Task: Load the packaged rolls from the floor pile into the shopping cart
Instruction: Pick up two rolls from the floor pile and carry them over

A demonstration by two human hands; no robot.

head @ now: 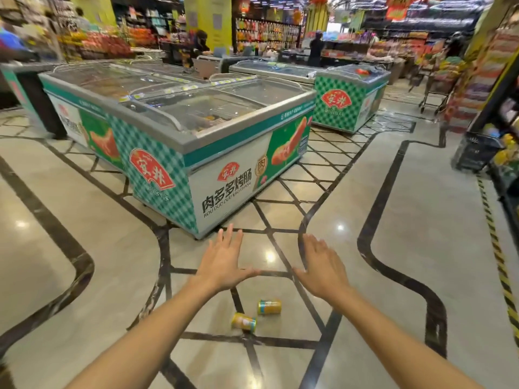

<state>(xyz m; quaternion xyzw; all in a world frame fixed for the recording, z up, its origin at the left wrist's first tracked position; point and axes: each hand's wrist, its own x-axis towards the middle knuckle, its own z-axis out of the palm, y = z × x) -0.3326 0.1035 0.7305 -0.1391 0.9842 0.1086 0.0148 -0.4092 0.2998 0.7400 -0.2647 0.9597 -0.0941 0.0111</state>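
Fingers [230, 235] splayed — left hand [224, 262], right hand [323, 266] empty — packaged rolls [269, 306] untouched, between forearms.

a supermarket — just ahead of the left hand [224, 259] stands a long green-checked chest freezer with sliding glass lids [179, 127] and sausage adverts; far beyond the right hand [323, 265], tall shelves of coloured bottles [266, 32] — glossy beige tiled floor [407, 220] underneath.

My two bare arms stretched forward, left hand [224, 259] and right hand [323, 266] palm-down, fingers [230, 234] straight, holding nothing
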